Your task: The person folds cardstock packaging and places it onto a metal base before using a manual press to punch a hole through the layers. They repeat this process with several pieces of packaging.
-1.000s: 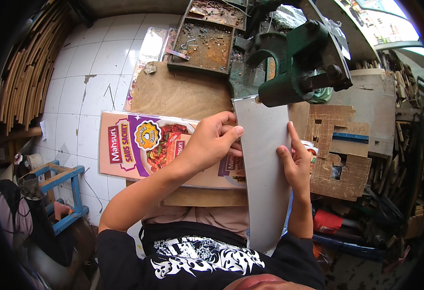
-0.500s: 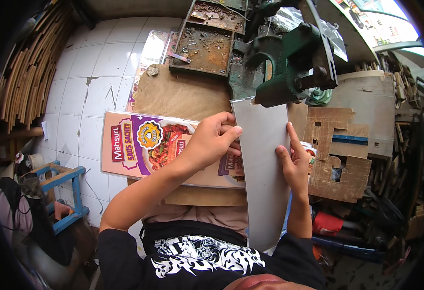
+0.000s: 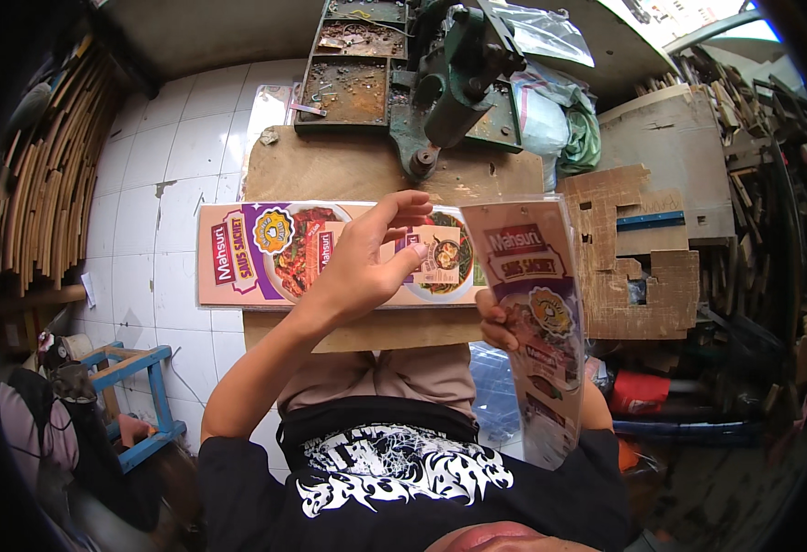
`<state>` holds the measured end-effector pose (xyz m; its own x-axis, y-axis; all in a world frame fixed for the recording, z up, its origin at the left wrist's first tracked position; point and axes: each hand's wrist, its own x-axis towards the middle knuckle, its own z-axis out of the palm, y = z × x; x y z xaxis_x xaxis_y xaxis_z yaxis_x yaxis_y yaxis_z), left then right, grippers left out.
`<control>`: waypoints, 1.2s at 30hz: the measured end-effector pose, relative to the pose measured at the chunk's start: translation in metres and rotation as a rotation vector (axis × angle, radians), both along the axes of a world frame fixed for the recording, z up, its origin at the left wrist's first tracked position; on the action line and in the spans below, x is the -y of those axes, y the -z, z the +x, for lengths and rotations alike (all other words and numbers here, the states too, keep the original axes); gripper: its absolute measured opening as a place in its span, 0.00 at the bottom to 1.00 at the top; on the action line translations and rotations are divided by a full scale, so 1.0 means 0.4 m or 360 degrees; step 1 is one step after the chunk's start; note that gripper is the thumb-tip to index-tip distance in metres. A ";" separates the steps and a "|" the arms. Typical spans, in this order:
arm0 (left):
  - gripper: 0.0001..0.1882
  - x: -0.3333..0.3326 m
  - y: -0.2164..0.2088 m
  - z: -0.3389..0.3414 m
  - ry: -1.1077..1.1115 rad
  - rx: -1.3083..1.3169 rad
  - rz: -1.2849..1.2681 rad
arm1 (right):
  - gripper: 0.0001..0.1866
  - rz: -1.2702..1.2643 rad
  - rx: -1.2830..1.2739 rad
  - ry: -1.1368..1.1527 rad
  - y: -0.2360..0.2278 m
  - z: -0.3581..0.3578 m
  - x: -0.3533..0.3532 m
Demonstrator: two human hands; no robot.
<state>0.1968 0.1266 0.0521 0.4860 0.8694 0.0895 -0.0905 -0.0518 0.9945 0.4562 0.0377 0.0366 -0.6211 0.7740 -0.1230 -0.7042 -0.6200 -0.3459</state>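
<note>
Upright at my right side stands a long printed sign panel [image 3: 527,304], peach and purple with food pictures. My right hand [image 3: 495,322] grips it by its left edge; the panel hides most of that hand. My left hand [image 3: 371,253] is open over a matching stack of printed panels [image 3: 274,267] on the wooden bench, thumb and fingers apart with nothing between them. Beyond the stack, a green hand press [image 3: 454,101] is mounted on the bench.
A green metal tray [image 3: 343,87] with compartments of small rusty parts adjoins the press. Plastic bags [image 3: 541,110] lie behind it. At right is a cut-out brown board [image 3: 606,276]; at left stand a blue-framed stool [image 3: 146,396] and stacked wood strips [image 3: 54,147].
The panel has come away from the press and turned from its plain grey back to its printed face. My left hand has let go of it. The view has shifted.
</note>
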 end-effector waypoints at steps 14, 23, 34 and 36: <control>0.14 0.116 -0.073 -0.114 0.0300 0.0252 -0.0471 | 0.45 -0.0168 -0.0518 -0.0689 0.040 -0.180 0.066; 0.15 0.172 -0.063 -0.193 -0.0008 0.0282 -0.0569 | 0.44 0.0201 0.1093 -0.0392 0.041 0.063 0.034; 0.18 0.195 -0.007 -0.276 -0.0214 0.0359 -0.0593 | 0.40 0.0561 0.2520 0.0334 0.004 0.276 0.304; 0.18 0.205 -0.003 -0.298 -0.0341 0.0464 -0.0562 | 0.39 0.0263 0.2858 0.0603 0.049 0.382 0.395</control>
